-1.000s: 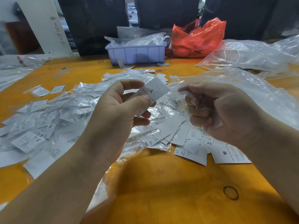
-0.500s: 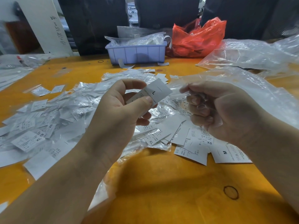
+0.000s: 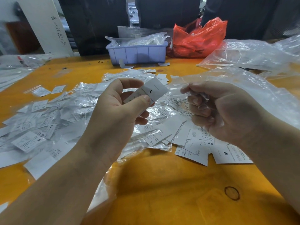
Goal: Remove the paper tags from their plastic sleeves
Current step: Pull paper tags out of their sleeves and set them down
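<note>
While both forearms reach in above the orange table (image 3: 162,184), the left hand (image 3: 116,114) sits raised over the heap of tags (image 3: 48,120), thumb and curled fingers pinching a white tag (image 3: 152,91) marked L, tilted up to the right. Just right of that tag, the right hand (image 3: 227,111) is curled, fingertips gripping a clear sleeve (image 3: 177,91), apart from the tag.

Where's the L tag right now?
Centre of the head view: the L tag is pinched in the left hand, raised above the tag pile, just left of the right hand.
</note>
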